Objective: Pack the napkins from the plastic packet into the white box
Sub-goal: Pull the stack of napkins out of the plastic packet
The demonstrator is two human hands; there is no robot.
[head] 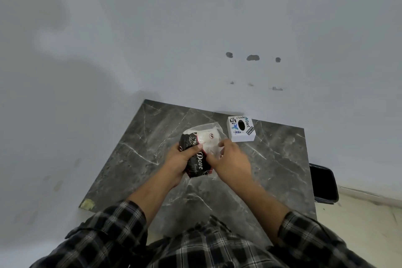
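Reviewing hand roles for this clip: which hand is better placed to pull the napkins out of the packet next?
Probably the right hand: it is at the packet's clear, open side beside the napkins and nearer the white box. The left hand has its grip around the packet's dark printed part.

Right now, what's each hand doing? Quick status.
Left hand: closed around the black end of the plastic packet.
Right hand: fingers pinching the packet's clear side, grip closed.

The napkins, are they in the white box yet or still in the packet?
Still in the packet. The white napkins show through the plastic packet held by both hands; the white box stands apart on the table.
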